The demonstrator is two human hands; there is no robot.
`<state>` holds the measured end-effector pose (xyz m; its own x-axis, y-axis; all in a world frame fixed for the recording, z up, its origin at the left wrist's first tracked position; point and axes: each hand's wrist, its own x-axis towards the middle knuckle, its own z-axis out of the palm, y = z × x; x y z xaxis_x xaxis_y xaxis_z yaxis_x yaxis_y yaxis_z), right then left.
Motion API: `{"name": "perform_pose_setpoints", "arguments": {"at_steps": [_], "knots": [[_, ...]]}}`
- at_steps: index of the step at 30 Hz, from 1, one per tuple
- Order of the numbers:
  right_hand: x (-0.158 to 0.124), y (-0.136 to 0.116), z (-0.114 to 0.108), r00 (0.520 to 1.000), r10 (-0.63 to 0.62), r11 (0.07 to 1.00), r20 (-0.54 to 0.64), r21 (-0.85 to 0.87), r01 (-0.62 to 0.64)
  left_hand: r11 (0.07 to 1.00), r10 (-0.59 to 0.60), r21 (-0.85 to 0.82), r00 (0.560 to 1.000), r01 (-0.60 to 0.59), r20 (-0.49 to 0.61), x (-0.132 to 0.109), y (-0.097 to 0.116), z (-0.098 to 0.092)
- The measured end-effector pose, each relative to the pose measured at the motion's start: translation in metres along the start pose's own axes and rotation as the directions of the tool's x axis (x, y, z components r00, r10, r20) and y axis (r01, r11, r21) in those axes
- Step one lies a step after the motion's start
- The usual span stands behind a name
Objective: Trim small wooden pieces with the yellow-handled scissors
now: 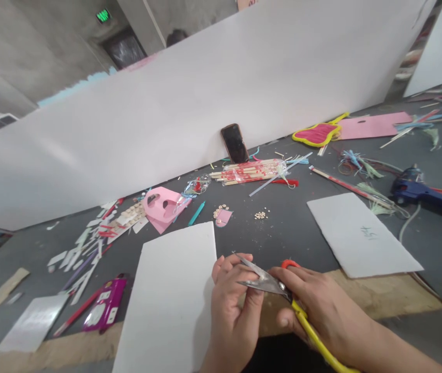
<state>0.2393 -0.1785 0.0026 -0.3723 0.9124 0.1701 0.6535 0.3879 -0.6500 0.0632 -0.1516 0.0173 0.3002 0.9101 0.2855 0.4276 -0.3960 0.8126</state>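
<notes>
My right hand (320, 300) grips a pair of scissors (263, 282) with metal blades, an orange loop and a yellow handle. The blades are apart and point left. My left hand (234, 313) is closed, its thumb and curled fingers around the blade tips; anything small between them I cannot make out. Under and beside that hand lies a large white board (174, 295). Beyond the hands are a small heap of pale beads (261, 215) and a pink rounded piece (223, 217) with more beads against it.
A phone (235, 143) leans on the white partition (190, 103) at the back. Before it lies a bag of sticks (250, 171). A glue gun (426, 191) and a smaller white board (364, 235) are right; a pink cutout (164, 204), strips and a purple packet (106, 305) are left.
</notes>
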Motion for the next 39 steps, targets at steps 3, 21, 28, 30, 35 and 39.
{"name": "perform_pose_setpoints", "arguments": {"at_steps": [3,21,28,30,35,39], "knots": [[0.001,-0.001,-0.001,0.999,0.018,0.999,0.04,0.043,-0.02,1.0,-0.007,0.012,1.0,0.007,0.02,0.0,0.001,0.001],[0.003,0.02,0.01,0.961,-0.206,0.967,-0.182,-0.191,0.171,0.977,0.096,0.205,0.978,-0.057,-0.184,0.005,0.008,0.005],[0.006,0.019,0.006,0.956,-0.232,0.947,-0.18,-0.266,0.18,0.973,0.164,0.198,0.955,-0.116,-0.247,0.007,0.008,0.002],[0.006,0.019,0.005,0.96,-0.223,0.951,-0.169,-0.255,0.176,0.973,0.177,0.186,0.957,-0.136,-0.229,0.008,0.007,0.001],[0.007,0.02,0.008,0.961,-0.241,0.942,-0.133,-0.271,0.199,0.99,0.123,0.099,0.972,-0.105,-0.2,0.008,0.004,-0.002],[0.009,0.022,0.012,0.952,-0.265,0.929,-0.151,-0.306,0.21,0.994,0.074,0.089,0.982,-0.059,-0.172,0.007,0.002,-0.003]]}}
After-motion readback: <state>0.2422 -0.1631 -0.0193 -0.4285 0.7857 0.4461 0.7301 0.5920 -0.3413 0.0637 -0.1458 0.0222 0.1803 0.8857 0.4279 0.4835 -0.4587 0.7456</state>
